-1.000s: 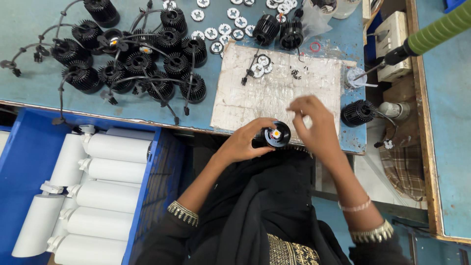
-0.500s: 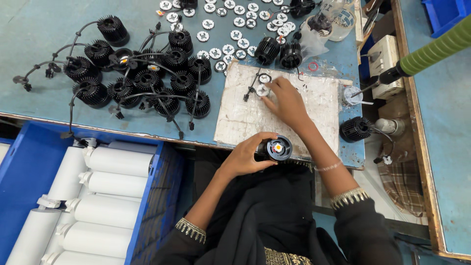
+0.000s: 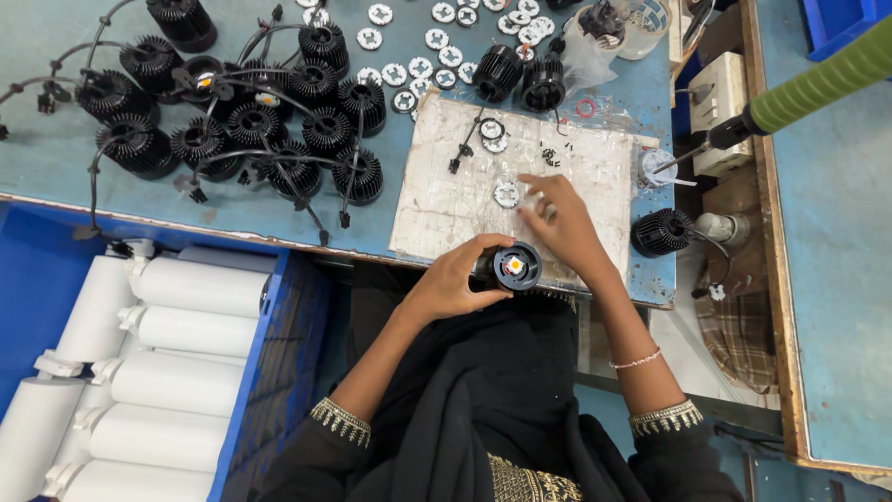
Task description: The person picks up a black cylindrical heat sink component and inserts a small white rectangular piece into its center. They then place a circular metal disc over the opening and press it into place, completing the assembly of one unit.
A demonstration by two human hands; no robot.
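The left hand is closed around a black finned lamp housing, held at the counter's near edge with its lit centre facing up. The right hand is open, fingers spread and holding nothing, fingertips just beside a small round white disc on the scuffed white mat. More finned housings with cables cluster toward the far left corner.
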